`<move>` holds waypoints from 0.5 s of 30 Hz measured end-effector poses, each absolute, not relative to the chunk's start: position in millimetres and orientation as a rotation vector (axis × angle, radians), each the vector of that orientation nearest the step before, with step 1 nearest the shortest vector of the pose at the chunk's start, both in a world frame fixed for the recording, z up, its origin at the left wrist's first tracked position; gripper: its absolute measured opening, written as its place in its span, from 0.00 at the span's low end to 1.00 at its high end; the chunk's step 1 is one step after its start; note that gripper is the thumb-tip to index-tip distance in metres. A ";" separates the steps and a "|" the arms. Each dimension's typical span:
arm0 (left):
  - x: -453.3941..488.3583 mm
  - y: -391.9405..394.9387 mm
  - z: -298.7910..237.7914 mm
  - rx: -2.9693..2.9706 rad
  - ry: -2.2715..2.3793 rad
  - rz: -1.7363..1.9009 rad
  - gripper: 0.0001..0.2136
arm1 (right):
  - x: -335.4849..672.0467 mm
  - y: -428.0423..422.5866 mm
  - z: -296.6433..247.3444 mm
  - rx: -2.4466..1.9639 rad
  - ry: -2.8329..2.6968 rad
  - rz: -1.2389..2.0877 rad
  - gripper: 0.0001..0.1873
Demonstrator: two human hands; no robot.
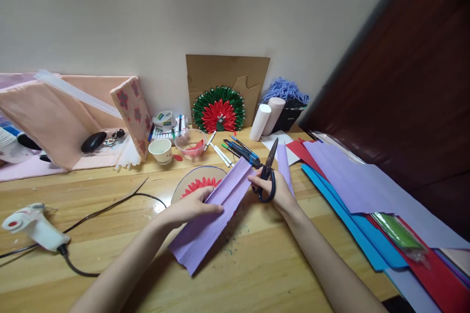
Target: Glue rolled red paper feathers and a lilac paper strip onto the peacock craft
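A creased strip of purple paper [216, 225] slants over the middle of the table. My left hand [196, 208] grips its left edge, thumb on top. The dark-handled scissors [267, 176] are in my right hand [277, 188], blades pointing up and away from the strip. The thumb and a finger of that hand also touch the strip's upper right end. Partly covered by the strip and my left hand is a round disc [179, 181] with red petal shapes on it. Another narrow purple piece [283, 164] lies just behind my right hand.
A white glue gun [40, 227] with a black cord lies at left. Behind stand a paper cup [160, 151], a clear bowl [191, 144], pens [222, 155] and cardboard [227, 68] with a red-green peacock figure [219, 115]. Coloured sheets [352, 186] are piled at right.
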State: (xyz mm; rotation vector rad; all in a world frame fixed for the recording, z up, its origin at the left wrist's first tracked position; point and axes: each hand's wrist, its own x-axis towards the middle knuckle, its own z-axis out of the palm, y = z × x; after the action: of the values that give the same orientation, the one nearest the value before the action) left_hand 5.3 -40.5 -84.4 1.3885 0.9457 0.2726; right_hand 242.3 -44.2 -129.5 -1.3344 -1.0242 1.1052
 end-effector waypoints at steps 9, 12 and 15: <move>-23.7 -27.0 -76.5 1.717 1.133 0.151 0.17 | 227.8 -56.7 -120.2 -1.387 -1.194 1.221 0.19; -27.1 -29.0 -70.6 1.804 1.094 0.018 0.17 | 225.6 -58.5 -115.0 -1.331 -1.209 1.263 0.18; -27.4 -31.7 -63.7 1.876 1.078 -0.051 0.24 | 227.7 -59.8 -109.8 -1.285 -1.290 1.303 0.17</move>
State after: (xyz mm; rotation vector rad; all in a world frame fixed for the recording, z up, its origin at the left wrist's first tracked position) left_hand -27.4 -31.7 -63.7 1.8756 1.0777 -0.0507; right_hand 227.7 -59.8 -109.8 -1.2851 -1.2904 1.3031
